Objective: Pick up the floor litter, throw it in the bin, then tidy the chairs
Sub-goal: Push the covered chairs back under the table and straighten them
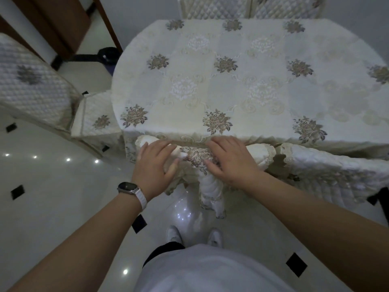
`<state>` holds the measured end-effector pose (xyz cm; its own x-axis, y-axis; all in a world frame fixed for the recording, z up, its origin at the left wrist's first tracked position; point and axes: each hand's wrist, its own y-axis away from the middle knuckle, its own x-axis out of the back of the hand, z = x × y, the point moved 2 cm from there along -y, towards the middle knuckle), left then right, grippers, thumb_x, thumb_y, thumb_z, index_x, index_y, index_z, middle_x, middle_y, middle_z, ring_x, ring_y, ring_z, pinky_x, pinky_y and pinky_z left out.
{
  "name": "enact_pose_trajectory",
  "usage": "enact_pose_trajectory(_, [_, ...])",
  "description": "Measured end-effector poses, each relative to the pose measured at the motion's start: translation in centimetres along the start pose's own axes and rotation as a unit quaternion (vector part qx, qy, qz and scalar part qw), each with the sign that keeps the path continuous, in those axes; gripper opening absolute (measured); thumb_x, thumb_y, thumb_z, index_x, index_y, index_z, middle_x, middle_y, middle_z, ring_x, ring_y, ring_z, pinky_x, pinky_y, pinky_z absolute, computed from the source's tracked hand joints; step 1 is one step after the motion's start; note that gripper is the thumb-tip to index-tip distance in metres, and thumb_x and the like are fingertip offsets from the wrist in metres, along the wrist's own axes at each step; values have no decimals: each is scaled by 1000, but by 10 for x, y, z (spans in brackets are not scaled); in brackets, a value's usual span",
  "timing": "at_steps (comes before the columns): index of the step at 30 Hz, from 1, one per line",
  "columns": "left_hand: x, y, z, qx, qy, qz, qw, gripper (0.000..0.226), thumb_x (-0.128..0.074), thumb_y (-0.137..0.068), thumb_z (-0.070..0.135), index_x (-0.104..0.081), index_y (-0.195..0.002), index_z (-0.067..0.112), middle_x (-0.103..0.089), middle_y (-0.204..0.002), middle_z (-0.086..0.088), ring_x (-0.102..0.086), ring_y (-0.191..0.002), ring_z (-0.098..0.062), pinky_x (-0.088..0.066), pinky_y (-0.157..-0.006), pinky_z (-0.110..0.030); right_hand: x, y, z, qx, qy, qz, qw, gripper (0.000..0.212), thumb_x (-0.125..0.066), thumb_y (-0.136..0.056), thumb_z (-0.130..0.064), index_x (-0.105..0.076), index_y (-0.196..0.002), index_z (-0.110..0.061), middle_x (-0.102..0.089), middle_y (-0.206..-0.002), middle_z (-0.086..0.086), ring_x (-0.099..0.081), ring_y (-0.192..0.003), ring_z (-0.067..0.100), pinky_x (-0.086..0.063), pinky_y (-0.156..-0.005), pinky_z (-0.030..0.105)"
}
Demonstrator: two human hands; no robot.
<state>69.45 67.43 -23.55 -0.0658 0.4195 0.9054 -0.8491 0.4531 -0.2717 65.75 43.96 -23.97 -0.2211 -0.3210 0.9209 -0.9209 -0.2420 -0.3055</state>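
A chair (261,153) in a quilted cream cover with a flower motif stands right in front of me, its back pressed close to the table edge. My left hand (154,165) lies over the left part of the chair's top rail, fingers curled around it. My right hand (228,158) rests on the right part of the same rail, fingers spread and wrapped over it. No litter is visible on the white tiled floor (63,197).
A table (242,81) under a cream flowered cloth fills the middle. More covered chairs stand at the left (31,87), lower right (336,171) and far side (248,7). A dark round object (108,54) sits on the floor by a brown door (61,22).
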Motion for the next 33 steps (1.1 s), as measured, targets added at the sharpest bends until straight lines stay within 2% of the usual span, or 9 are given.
enact_pose_trajectory(3, [22,25,-15,27,-64,22,997,40,-53,-90,34,-66,-122,14,-60,-135,-9,-51,-128,-31,-29,-112,-56,-2,-21,-29,51,12,0,999,53,-48,-91,-47,-59,-127,-10,-60,-126,10,-52,-116,29,-38,-101,44])
enact_pose_trajectory(7, [53,63,-49,77,-106,41,991,42,-53,-88,35,-66,-123,17,-60,-135,-8,-52,-127,-30,-32,-109,-56,-12,-48,-79,109,23,-13,994,52,-47,-90,-44,-60,-127,-11,-60,-128,11,-54,-117,31,-35,-103,47])
enact_pose_trajectory(15, [123,152,-150,182,-123,79,972,45,-49,-89,38,-64,-125,15,-58,-137,-11,-48,-129,-30,-30,-108,-52,-45,-109,-216,204,9,-46,978,51,-46,-91,-46,-61,-126,-12,-59,-131,12,-51,-121,31,-36,-102,44])
enact_pose_trajectory(25, [214,285,-299,263,-121,107,951,46,-48,-90,38,-65,-126,14,-56,-139,-11,-48,-130,-32,-28,-111,-53,-116,-175,-415,281,10,-79,956,50,-46,-93,-48,-61,-127,-14,-59,-131,12,-52,-122,31,-39,-103,45])
enact_pose_trajectory(33, [258,334,-365,303,-140,137,933,45,-52,-90,36,-64,-128,13,-57,-137,-12,-52,-127,-33,-34,-108,-54,-151,-215,-514,356,1,-66,932,48,-51,-92,-47,-60,-126,-15,-61,-123,9,-54,-116,30,-42,-97,42])
